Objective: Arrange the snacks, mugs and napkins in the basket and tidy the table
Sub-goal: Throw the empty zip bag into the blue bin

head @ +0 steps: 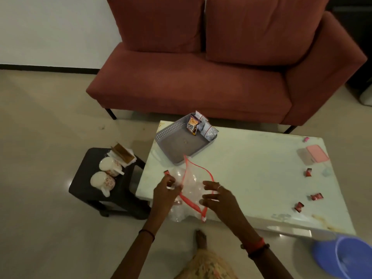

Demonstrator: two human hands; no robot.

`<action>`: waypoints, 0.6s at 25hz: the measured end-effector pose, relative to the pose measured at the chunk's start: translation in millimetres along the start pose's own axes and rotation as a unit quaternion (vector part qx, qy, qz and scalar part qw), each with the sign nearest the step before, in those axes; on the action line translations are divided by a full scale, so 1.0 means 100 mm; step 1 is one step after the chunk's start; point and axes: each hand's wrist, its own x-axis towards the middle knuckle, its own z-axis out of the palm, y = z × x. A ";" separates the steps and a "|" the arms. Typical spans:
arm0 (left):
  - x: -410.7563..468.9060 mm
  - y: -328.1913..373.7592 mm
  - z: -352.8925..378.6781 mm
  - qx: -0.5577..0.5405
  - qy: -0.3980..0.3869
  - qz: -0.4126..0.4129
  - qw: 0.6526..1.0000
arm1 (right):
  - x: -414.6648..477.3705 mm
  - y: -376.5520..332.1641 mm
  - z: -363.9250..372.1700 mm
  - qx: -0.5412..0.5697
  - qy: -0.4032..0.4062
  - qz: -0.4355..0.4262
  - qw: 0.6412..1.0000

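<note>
A clear zip bag (192,183) with a red seal lies at the near left corner of the white table (251,174). My left hand (166,191) pinches its left edge. My right hand (218,198) hovers over its right side with fingers spread. The grey basket (171,135) stands at the table's far left, with snack packets (194,124) leaning in its far corner. Two floral mugs (106,175) and napkins (122,156) rest on a black side stool (86,190) left of the table.
Small red wrappers (309,172) lie scattered along the table's right side, near a pink case (317,155). A blue bin (346,258) stands on the floor at the lower right. A red sofa (201,77) sits behind the table. My foot (201,238) is near the table's front edge.
</note>
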 end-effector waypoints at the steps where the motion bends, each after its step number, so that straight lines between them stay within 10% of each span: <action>1: -0.08 0.04 0.11 0.015 -0.020 0.008 1.000 | -0.10 0.04 0.02 -0.015 -0.011 0.001 1.000; 15: -0.70 0.60 2.71 0.193 -0.227 0.074 0.952 | -0.54 1.05 -1.84 -0.053 0.180 0.077 0.979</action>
